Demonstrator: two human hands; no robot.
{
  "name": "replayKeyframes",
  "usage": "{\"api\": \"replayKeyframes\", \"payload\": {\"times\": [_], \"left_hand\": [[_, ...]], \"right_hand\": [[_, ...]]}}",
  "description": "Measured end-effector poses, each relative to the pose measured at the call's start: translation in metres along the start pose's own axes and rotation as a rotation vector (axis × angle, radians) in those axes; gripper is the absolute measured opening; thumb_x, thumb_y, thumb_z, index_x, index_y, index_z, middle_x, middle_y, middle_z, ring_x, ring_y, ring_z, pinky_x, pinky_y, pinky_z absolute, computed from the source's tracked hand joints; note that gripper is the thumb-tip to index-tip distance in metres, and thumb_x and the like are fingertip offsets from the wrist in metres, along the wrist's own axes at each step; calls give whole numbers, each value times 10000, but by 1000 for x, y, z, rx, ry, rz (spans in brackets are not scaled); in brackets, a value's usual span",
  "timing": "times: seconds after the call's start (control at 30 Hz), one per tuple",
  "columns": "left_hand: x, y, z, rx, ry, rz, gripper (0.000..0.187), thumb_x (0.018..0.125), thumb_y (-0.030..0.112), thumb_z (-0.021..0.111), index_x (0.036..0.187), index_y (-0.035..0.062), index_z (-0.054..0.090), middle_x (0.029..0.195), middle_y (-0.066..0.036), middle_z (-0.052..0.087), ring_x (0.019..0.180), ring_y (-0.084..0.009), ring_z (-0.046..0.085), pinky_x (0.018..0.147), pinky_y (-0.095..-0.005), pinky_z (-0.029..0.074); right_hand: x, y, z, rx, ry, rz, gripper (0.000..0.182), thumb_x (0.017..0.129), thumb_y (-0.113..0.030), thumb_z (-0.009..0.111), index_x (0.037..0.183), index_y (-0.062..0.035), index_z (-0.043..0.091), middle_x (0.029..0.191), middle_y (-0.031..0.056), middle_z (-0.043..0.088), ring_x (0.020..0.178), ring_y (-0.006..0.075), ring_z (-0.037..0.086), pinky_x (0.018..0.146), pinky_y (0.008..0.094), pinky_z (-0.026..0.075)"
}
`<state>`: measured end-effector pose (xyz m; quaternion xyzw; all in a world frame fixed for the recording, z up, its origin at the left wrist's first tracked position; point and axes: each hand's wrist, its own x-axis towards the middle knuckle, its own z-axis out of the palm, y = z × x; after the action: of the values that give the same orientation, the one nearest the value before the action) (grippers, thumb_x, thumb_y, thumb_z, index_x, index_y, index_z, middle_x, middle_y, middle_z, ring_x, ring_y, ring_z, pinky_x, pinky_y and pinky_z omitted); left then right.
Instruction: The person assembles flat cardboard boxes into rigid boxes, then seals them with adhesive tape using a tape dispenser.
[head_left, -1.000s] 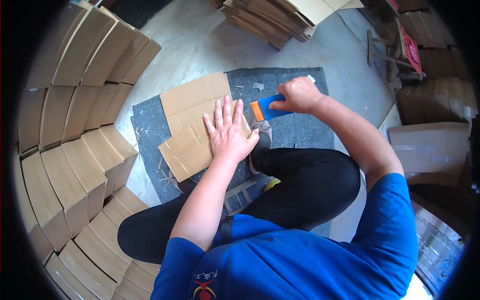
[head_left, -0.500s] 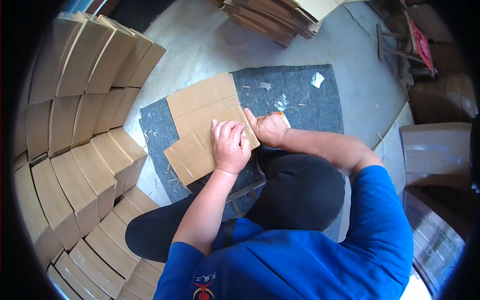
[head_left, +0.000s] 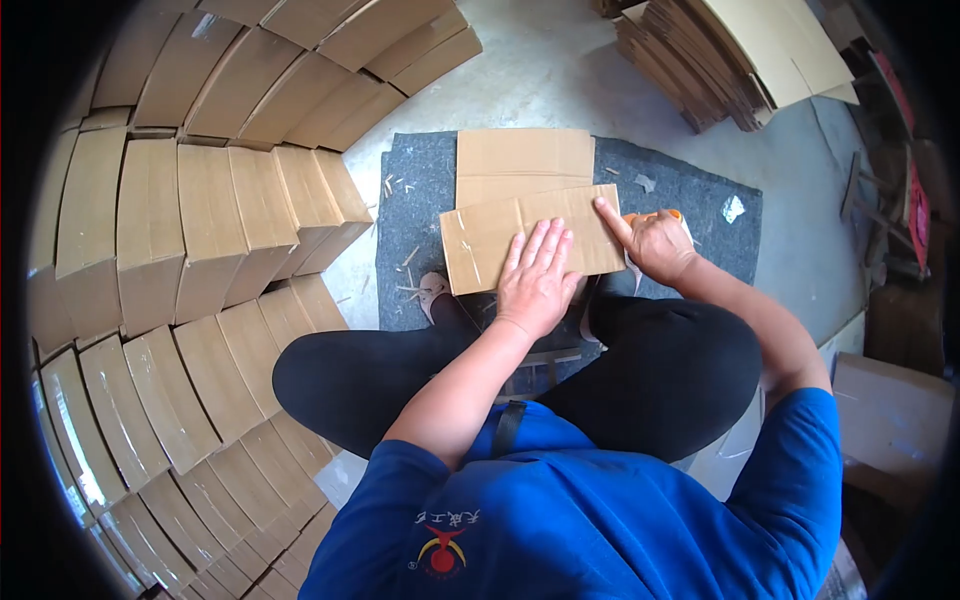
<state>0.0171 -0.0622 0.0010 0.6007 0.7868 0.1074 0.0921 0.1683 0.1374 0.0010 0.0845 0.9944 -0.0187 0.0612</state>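
Note:
A folded piece of brown cardboard [head_left: 480, 235] lies across my lower legs and the mat, its near panel overlapping a second cardboard panel [head_left: 525, 155] behind it. My left hand [head_left: 538, 285] rests flat on the near panel with the fingers stretched out. At the panel's right end is my right hand [head_left: 660, 245], its index finger extended onto the cardboard edge. The other fingers of that hand are curled round a small orange and pale thing [head_left: 678, 216], mostly hidden, whose kind I cannot make out.
A dark grey mat [head_left: 415, 210] with scraps and a crumpled shiny piece [head_left: 733, 208] lies on the concrete floor. Stacked cardboard boxes [head_left: 210, 200] rise on the left. A pile of flat cardboard [head_left: 690, 60] stands at the back right, near a wooden stool [head_left: 870, 215].
The view has turned, shifting the scene rightward. The cardboard now lies straighter across. My left hand has gone from curled fingers to flat; my right index finger stays at the cardboard's right edge.

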Motion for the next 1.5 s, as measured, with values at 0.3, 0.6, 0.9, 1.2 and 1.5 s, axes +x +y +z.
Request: {"api": "replayKeyframes", "payload": {"times": [0.3, 0.6, 0.9, 1.2, 1.5], "left_hand": [[-67, -86, -19, -29, 132, -461, 797, 958, 466, 580, 1540, 0, 299, 1629, -214, 234, 1520, -348, 199, 1233, -483, 161], [-62, -93, 28, -1190, 480, -605, 635, 1051, 252, 510, 1556, -10, 228, 1538, -174, 401, 1391, -254, 415, 1153, -341, 324], [-49, -77, -26, -1549, 221, -1009, 624, 986, 305, 614, 1511, 67, 375, 1440, -111, 506, 1308, -225, 489, 1090, -343, 377], [12, -25, -219, -1235, 679, -59, 911, 939, 55, 625, 1584, -2, -16, 1590, -202, 219, 1437, -265, 337, 1167, -373, 325], [116, -20, -357, -432, 1082, 520, 952, 870, 153, 688, 1573, -28, 72, 1599, -368, -6, 1496, -539, 44, 1187, -582, 154]], "right_hand": [[-2, 3, -4, -89, -2, 112, 704, 940, -159, 530, 1583, -169, 242, 751, 78, 680, 605, 263, 668, 618, 418, 508], [-5, 5, -57, 298, -262, 173, 601, 960, -650, 446, 1038, -129, 735, 843, 183, 720, 837, 387, 697, 774, 478, 553], [15, 3, -55, 372, -457, 260, 598, 823, -617, 693, 1115, -96, 719, 1047, 193, 721, 1029, 366, 675, 921, 432, 527], [19, 18, -305, 605, 393, 457, 576, 814, -144, 788, 1354, -112, 592, 742, 129, 654, 718, 273, 660, 712, 381, 523], [90, 132, -400, 790, 1096, 107, 595, 1003, -221, 638, 1511, -21, 400, 832, 20, 665, 762, 49, 605, 693, 212, 504]]}}
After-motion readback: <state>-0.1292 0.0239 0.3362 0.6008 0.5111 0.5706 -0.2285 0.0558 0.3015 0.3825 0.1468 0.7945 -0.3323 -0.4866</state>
